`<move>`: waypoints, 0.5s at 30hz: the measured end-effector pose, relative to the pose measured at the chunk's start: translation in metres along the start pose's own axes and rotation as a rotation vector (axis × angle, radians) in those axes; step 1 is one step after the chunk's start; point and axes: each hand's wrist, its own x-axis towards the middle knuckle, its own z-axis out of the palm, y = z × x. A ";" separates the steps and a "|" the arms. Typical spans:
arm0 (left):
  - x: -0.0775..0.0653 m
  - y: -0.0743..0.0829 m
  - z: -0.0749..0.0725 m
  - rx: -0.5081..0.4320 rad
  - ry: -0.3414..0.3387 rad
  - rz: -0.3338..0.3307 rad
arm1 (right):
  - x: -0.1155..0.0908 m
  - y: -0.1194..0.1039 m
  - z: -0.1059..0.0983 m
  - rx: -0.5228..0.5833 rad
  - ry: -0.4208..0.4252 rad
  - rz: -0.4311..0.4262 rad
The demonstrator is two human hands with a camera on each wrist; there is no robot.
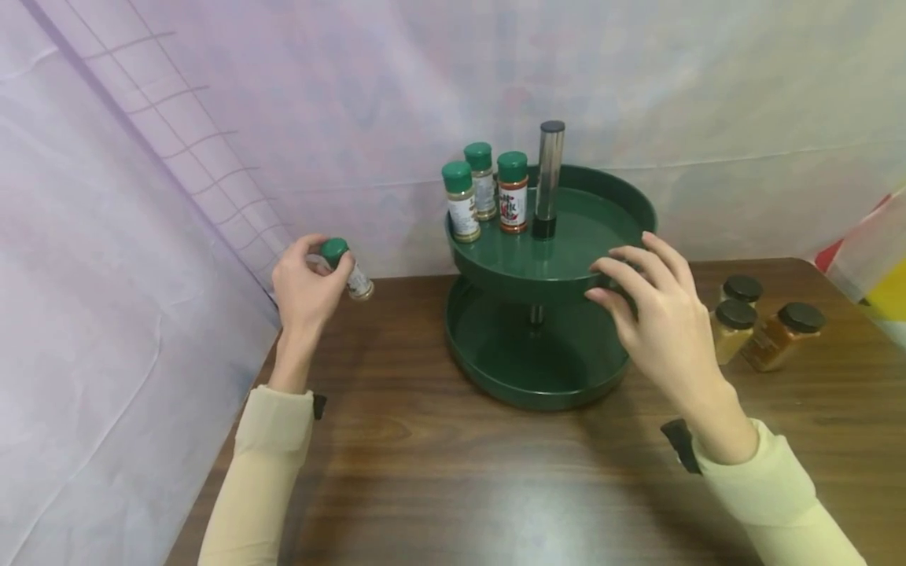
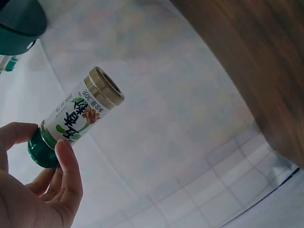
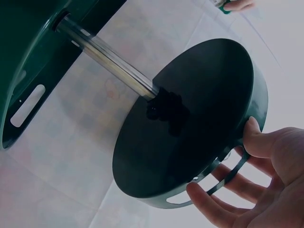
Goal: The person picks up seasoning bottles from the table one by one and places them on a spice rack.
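Note:
My left hand (image 1: pixel 307 283) pinches a spice bottle (image 1: pixel 359 283) by its green cap, left of the two-tier green turntable (image 1: pixel 545 267) and above the table. In the left wrist view the spice bottle (image 2: pixel 78 114) is tilted, its gold-coloured base pointing up and its printed label showing. My right hand (image 1: pixel 661 314) is at the right front of the upper tier, its fingers spread and loosely bent. From below, the right wrist view shows the right hand (image 3: pixel 270 175) with thumb and fingertips at the rim, beside its slotted handle.
Three green-capped spice bottles, one with a red-marked label (image 1: pixel 513 200), stand on the upper tier, left of the metal post (image 1: pixel 550 173). Three black-lidded jars are on the wooden table (image 1: pixel 425 472) at right, one jar (image 1: pixel 778 342) tilted. A pale cloth (image 1: pixel 354 118) hangs behind.

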 end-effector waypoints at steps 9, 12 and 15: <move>0.000 0.019 -0.006 -0.037 0.019 0.060 | 0.000 0.000 0.001 -0.002 -0.003 -0.003; 0.001 0.028 -0.007 -0.054 0.028 0.093 | 0.000 -0.001 0.001 0.002 0.006 -0.004; 0.002 0.036 -0.008 -0.075 0.034 0.126 | 0.001 -0.001 0.001 0.002 0.011 -0.003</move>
